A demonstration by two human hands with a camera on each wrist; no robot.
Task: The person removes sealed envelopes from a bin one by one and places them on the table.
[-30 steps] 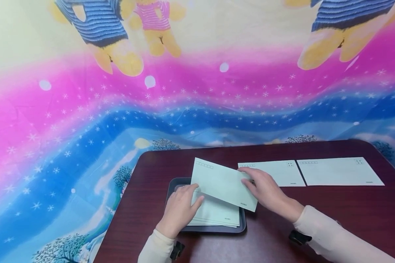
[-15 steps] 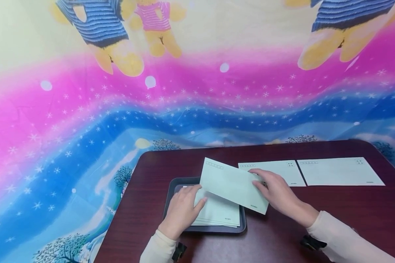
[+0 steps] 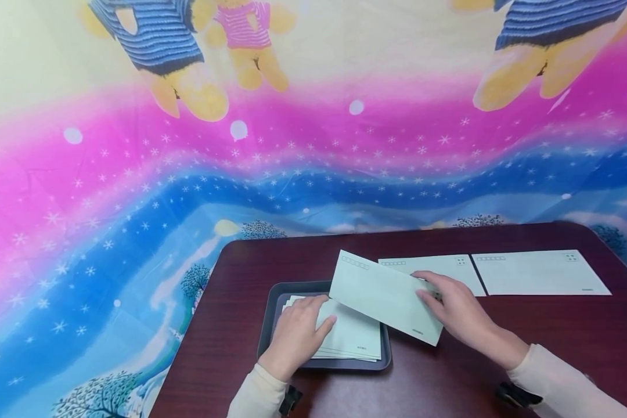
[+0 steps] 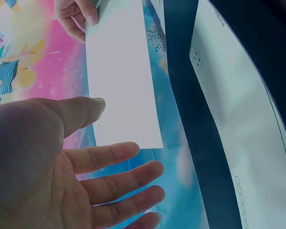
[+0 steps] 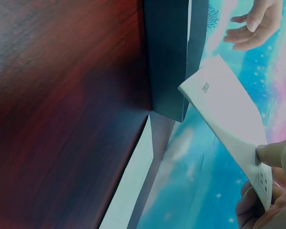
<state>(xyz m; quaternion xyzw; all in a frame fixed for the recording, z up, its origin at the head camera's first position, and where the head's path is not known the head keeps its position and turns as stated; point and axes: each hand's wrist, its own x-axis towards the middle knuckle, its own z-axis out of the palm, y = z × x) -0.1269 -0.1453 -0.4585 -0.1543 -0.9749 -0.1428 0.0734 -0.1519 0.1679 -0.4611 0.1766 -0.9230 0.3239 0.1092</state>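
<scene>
A pale envelope [image 3: 384, 296] is held tilted in the air by my right hand [image 3: 457, 310], thumb and fingers pinching its right end. In the right wrist view that pinch shows at the end of the envelope [image 5: 229, 109] with the printed squares. My left hand [image 3: 298, 334] hovers over the left part of the grey tray [image 3: 345, 364], fingers spread. The left wrist view shows the left hand [image 4: 81, 162] with thumb and fingers apart, not gripping the envelope [image 4: 121, 71]. Beneath, a stack of envelopes [image 3: 352, 334] lies in the tray.
Two envelopes lie side by side at the back of the dark red table [image 3: 501, 342]: one [image 3: 449, 270] partly behind the held one, the other [image 3: 540, 273] to its right. A printed cloth [image 3: 313, 145] hangs behind the table.
My right hand has carried the envelope to the right, uncovering more of the stack in the tray. My left hand has shifted slightly right.
</scene>
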